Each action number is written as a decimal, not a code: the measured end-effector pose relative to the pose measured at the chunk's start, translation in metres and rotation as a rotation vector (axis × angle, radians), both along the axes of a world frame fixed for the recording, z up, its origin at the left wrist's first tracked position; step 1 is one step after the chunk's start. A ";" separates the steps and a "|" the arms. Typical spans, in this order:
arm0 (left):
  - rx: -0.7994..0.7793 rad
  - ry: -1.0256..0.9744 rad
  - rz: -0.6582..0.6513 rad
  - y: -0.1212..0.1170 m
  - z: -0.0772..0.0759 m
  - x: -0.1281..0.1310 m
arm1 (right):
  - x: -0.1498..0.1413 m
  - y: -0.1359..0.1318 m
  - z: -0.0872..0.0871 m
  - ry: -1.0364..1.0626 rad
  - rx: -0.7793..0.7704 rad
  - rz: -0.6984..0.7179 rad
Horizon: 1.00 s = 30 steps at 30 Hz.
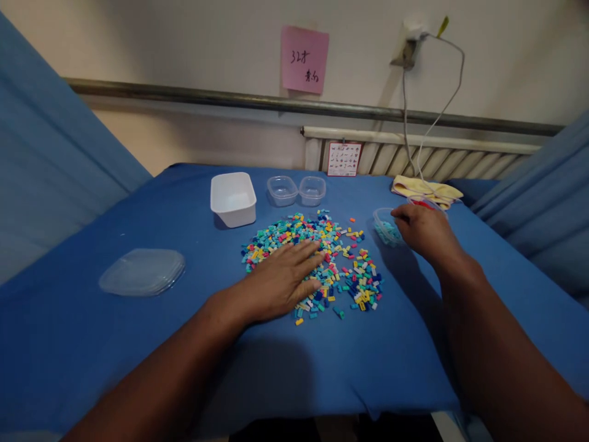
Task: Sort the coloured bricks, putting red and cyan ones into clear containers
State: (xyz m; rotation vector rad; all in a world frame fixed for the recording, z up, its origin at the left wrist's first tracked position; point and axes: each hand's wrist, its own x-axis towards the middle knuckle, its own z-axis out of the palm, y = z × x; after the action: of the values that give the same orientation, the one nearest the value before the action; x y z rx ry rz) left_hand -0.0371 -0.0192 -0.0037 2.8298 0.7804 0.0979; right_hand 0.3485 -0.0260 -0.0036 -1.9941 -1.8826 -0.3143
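A wide pile of small toy building bricks (340,245) in teal, navy, yellow, pink and white is spread over the middle of the blue-covered table. My left hand (289,276) lies flat on the near left part of this pile, fingers stretched out. To the right, my right hand (426,230) is at the rim of a clear plastic tub (385,227) with teal bricks in it. Its fingers are pinched together, and what they hold, if anything, is hidden. Behind that hand is another clear tub (427,201) with red pieces, partly covered.
A white plastic bin (233,199) and two clear tubs, one left (282,191) and one right (312,191), stand at the back. Stacked clear lids (142,272) lie on the left. A folded yellow cloth (426,189) sits back right, below a hanging cable (451,98).
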 end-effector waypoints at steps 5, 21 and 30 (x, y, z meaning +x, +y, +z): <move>-0.028 0.029 -0.170 -0.015 0.002 0.006 | -0.003 -0.001 -0.001 -0.020 0.091 0.021; 0.018 0.095 0.145 -0.012 -0.003 0.006 | -0.103 0.013 -0.020 0.147 -0.278 0.384; 0.033 0.073 -0.032 -0.021 -0.008 0.017 | -0.097 -0.001 0.000 0.182 -0.270 0.434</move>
State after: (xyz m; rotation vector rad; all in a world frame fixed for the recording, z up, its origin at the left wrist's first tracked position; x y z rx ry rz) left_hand -0.0200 -0.0405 -0.0112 2.8904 0.7547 0.0028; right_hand 0.2515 -0.0272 -0.0036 -1.6327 -2.2563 0.2438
